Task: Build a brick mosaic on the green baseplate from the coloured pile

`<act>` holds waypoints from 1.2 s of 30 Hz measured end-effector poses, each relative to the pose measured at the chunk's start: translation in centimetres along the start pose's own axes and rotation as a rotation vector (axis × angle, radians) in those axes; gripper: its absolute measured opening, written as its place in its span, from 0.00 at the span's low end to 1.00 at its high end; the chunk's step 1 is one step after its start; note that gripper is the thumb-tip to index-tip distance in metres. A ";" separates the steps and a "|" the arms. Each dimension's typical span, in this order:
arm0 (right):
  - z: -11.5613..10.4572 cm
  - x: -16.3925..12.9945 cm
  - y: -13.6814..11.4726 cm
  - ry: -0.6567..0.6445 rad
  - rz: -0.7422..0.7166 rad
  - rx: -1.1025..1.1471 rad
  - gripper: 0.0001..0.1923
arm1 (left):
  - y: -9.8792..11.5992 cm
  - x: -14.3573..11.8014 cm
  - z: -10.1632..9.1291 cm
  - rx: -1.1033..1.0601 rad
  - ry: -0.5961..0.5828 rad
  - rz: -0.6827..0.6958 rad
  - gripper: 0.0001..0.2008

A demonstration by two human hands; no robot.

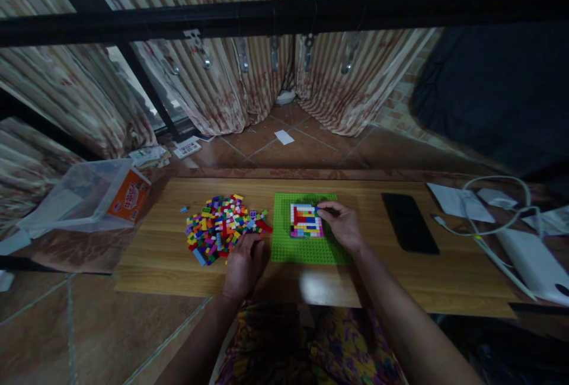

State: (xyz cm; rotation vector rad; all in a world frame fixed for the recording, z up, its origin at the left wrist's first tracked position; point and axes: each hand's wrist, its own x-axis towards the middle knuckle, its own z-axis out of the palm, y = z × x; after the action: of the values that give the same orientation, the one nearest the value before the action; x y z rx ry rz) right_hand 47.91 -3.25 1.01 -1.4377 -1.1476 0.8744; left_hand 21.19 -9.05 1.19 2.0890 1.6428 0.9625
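Note:
A green baseplate [284, 251] lies on the wooden board with a low block of colourful toy bricks [306, 220] on it: white edges, red, blue and yellow inside, pink along the near side. At the block's far right corner, my right hand [341, 223] is closed, its fingertips pinching a small blue brick [317, 210]. My left hand [243, 260] rests at the near right edge of a loose heap of mixed bricks [222, 225], fingers curled; whatever is in them is hidden. A red brick [265, 226] sticks out of the heap toward the baseplate.
A black phone [409, 223] lies on the wooden board [151, 260], right of the baseplate. Farther right are a white cable [489, 180] and a white box-shaped device [533, 263]. A clear plastic bin [93, 186] with an orange label stands left. A dark rail [267, 14] crosses above.

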 end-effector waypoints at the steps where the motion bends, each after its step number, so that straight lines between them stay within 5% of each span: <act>1: -0.1 0.1 -0.2 -0.013 0.013 -0.003 0.13 | 0.0 0.0 0.0 -0.002 0.000 -0.007 0.06; 16: -1.3 2.3 -3.1 -0.239 0.080 -0.215 0.05 | 0.2 0.0 0.0 -0.015 -0.025 -0.003 0.06; 26: -1.5 2.4 -2.7 -0.258 0.050 -0.227 0.07 | 0.1 -0.1 0.2 -0.031 -0.014 -0.017 0.07; 30: -1.4 1.4 -1.8 -0.165 0.021 -0.155 0.13 | 0.1 -0.2 0.3 -0.044 -0.007 -0.011 0.06; 36: -1.3 -2.3 -1.3 0.180 0.031 -0.118 0.17 | 0.2 -0.3 0.4 -0.031 0.025 -0.035 0.06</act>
State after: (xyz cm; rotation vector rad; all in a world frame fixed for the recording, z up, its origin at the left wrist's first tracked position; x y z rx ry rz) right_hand 48.26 -5.84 2.38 -1.6004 -1.0572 0.6922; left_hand 21.63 -9.32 0.93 2.0291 1.6607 1.0002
